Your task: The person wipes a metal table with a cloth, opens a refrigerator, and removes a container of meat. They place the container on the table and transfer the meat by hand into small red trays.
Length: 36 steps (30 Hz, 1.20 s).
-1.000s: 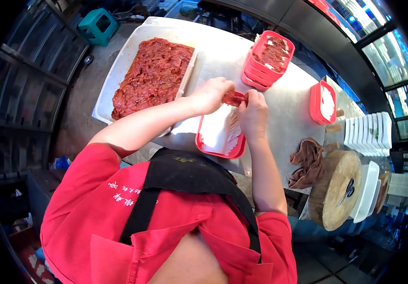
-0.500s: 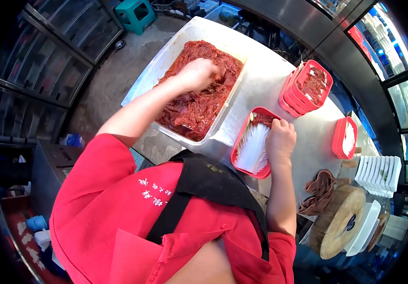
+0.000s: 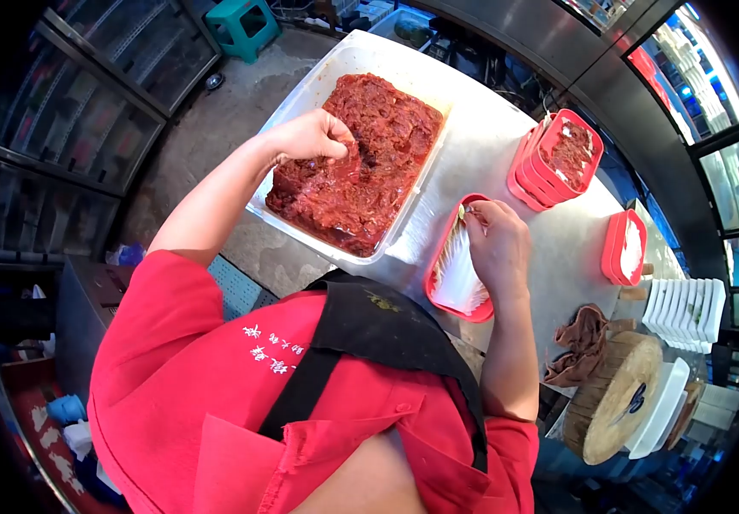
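A pinch of dark red marinated meat [image 3: 354,163] is between the closed fingertips of my left hand [image 3: 311,137]. This hand is over the near-left side of a large white tub [image 3: 384,248] filled with the same meat. My right hand [image 3: 499,248] bends over the far end of a red tray [image 3: 431,283], thumb and fingers closed near the rim. Whatever they grip is hidden. Inside the tray lies a pale white, streaky layer [image 3: 459,278] with a yellowish fringe on its left; its far end is covered by my hand.
Stacked red trays [image 3: 549,163] with meat on top stand at the back right. Farther right is another red tray [image 3: 623,248] with white contents. A brown cloth [image 3: 577,344], a round wooden chopping block [image 3: 613,398] and stacked white dishes [image 3: 685,315] are at the right.
My left hand has moved left and nearer within the tub, now with meat in its fingers. My right hand has shifted from the tray's right edge over its far end, covering the meat there.
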Motion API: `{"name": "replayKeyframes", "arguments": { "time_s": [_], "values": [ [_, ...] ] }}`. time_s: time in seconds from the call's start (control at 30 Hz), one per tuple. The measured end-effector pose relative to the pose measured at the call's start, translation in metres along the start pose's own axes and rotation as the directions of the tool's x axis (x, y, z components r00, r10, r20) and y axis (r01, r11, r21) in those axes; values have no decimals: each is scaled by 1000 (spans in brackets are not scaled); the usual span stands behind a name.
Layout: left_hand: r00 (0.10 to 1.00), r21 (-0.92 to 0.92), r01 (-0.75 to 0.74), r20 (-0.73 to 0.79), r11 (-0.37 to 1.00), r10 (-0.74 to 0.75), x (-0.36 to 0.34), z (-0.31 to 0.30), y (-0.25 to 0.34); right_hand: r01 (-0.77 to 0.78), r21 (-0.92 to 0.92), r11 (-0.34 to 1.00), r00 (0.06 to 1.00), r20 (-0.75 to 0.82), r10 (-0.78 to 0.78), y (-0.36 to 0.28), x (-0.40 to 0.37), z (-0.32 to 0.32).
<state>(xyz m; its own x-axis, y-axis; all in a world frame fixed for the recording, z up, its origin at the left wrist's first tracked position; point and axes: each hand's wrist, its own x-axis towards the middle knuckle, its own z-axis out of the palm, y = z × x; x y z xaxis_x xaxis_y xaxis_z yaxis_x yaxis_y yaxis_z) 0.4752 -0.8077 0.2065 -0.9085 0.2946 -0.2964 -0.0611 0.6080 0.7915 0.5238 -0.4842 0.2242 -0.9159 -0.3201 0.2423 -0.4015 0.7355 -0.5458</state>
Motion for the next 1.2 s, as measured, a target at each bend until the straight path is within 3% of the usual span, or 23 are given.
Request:
{"name": "replayKeyframes", "arguments": {
  "time_s": [0.03,0.07,0.1,0.13,0.2,0.23,0.3,0.33,0.4,0.47,0.53,0.6,0.8,0.9,0.97,1.03,1.1,1.13,1.2],
  "values": [
    [1000,-184,8,26,983,-3,-3,-2,8,-2,0,1000,1000,-6,2,-4,2,1],
    [999,-360,17,54,933,2,-5,-2,18,-38,145,989,999,33,34,-9,5,2],
    [998,-420,-46,29,907,63,-8,2,33,-80,283,956,995,75,61,-13,7,3],
    [997,-416,-54,36,908,75,-10,8,49,-83,278,957,996,63,68,-19,10,5],
    [995,-565,-61,32,823,96,-12,24,78,-157,641,751,987,125,100,-26,17,5],
    [987,-632,-77,64,771,151,-9,34,87,-161,632,758,987,116,113,-24,18,3],
    [982,-717,-54,87,695,166,0,58,100,-254,847,467,967,207,150,-19,21,-4],
    [983,-768,-10,110,640,148,3,69,108,-258,843,472,965,204,164,-11,21,-9],
    [946,-831,13,191,557,262,19,84,111,-269,879,393,959,208,192,8,19,-22],
    [929,-903,99,235,418,287,31,97,117,-198,890,412,974,130,186,18,16,-38],
    [918,-903,89,238,421,316,28,107,134,-285,868,405,944,181,275,13,12,-57],
    [961,-680,-70,152,730,233,26,122,152,-339,832,439,930,227,290,25,6,-59],
    [989,-144,-137,34,980,144,34,165,131,-526,626,576,850,409,331,62,-17,-32],
    [990,6,-140,-34,990,140,35,174,124,-451,297,841,875,333,352,71,-19,-21],
    [962,46,-196,-184,979,202,38,179,117,-425,197,883,883,305,357,65,-19,-24],
    [965,97,-182,-172,978,197,35,182,117,-392,91,916,892,281,354,64,-19,-22],
    [964,245,-181,-149,952,221,35,189,112,-160,-164,973,959,208,193,75,-21,-9],
    [954,283,-209,-151,936,259,37,195,107,-144,-161,976,959,219,178,69,-20,-10],
    [871,404,-398,-116,824,477,40,205,90,-276,-336,901,899,242,365,49,-18,-14]
  ]
}}
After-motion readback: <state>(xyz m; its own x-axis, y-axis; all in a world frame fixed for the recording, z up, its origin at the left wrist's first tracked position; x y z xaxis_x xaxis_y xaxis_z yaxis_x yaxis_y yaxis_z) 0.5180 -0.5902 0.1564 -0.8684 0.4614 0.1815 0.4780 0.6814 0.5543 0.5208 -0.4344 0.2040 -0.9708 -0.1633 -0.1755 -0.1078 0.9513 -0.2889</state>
